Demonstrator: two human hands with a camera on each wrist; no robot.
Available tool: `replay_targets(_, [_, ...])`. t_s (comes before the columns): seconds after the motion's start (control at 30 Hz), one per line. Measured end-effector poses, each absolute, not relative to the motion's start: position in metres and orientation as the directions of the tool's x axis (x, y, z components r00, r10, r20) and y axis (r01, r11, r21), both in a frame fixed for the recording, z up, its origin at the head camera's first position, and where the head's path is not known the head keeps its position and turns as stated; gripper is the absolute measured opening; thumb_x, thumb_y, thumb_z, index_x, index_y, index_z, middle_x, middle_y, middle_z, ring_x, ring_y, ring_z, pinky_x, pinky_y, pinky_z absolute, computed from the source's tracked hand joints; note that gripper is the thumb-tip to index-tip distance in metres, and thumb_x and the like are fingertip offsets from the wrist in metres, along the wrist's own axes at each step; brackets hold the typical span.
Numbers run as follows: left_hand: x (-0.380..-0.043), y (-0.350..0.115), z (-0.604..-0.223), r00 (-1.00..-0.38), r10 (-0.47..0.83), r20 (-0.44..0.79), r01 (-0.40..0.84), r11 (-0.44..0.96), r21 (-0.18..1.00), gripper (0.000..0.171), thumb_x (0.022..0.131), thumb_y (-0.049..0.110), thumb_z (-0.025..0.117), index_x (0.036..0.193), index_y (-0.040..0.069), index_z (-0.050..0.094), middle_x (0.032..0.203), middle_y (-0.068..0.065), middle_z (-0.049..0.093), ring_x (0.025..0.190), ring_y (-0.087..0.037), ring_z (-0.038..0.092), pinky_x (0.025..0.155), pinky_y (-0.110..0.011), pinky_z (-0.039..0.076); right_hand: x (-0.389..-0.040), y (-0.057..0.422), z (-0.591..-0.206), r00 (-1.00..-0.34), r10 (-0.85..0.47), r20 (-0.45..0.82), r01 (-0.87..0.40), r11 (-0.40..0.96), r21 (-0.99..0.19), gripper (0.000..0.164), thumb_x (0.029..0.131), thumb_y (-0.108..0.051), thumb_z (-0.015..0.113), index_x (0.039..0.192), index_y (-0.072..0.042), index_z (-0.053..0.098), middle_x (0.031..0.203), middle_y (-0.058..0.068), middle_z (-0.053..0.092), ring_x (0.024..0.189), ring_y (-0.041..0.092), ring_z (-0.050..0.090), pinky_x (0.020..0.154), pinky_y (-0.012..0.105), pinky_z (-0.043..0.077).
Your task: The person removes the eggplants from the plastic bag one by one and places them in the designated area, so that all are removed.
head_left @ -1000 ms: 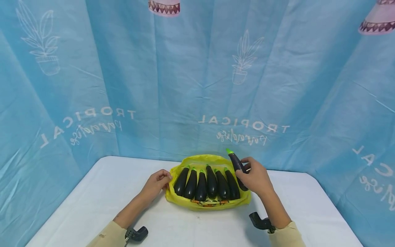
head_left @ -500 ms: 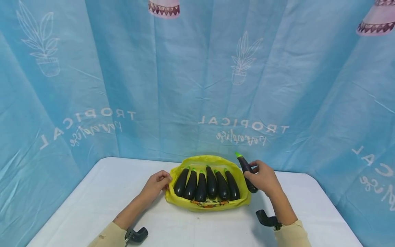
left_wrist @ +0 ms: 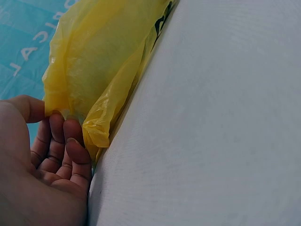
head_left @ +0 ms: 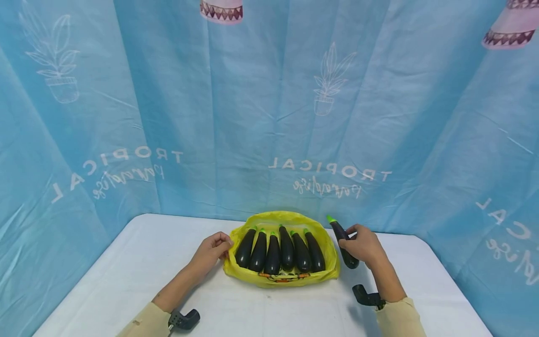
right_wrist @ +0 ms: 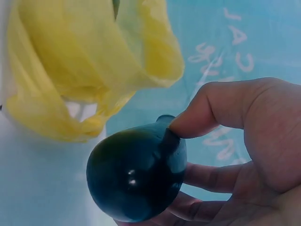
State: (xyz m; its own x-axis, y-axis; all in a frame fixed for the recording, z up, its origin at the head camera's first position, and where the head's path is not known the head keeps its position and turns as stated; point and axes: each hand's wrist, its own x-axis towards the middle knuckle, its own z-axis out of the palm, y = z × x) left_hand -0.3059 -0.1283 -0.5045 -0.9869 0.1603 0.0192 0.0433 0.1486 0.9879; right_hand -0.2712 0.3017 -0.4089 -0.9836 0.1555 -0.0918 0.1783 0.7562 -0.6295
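A yellow plastic bag (head_left: 280, 282) lies with its mouth spread wide on the white table. Inside it, several dark eggplants (head_left: 287, 248) with green stems sit side by side in a row. My left hand (head_left: 210, 252) pinches the bag's left edge between thumb and fingers; the left wrist view shows the yellow film (left_wrist: 94, 61) caught there. To the right of the bag, my right hand (head_left: 363, 245) grips one eggplant (head_left: 345, 245) around its middle, green stem pointing up and away. Its rounded dark end (right_wrist: 136, 174) faces the right wrist camera, thumb on one side and fingers on the other.
The white table (head_left: 236, 313) carries the bag at its middle, near the far edge. A blue printed curtain (head_left: 252, 117) hangs behind and on both sides. Dark wrist-worn devices (head_left: 368, 296) sit at both sleeves.
My right hand has carried the eggplant rightward and lower, from over the bag's right side to outside it. The left hand has stayed at the bag's left edge.
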Motion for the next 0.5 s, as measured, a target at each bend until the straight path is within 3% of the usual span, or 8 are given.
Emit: replay_targets(0.5, [-0.307, -0.13, -0.506, -0.987, 0.16, 0.023, 0.047, 0.147, 0.988, 0.014, 0.103, 0.014, 0.064, 0.11, 0.001, 0.062, 0.087, -0.007, 0.064, 0.083, -0.023, 0.06, 0.074, -0.028, 0.055, -0.28, 0.314, -0.425, -0.966, 0.211, -0.15, 0.259, 0.809, -0.528, 0.051, 0.089, -0.025, 0.077, 0.125, 0.007, 0.062, 0.114, 0.026, 0.066, 0.094, 0.036, 0.065, 0.077, 0.05, 0.059])
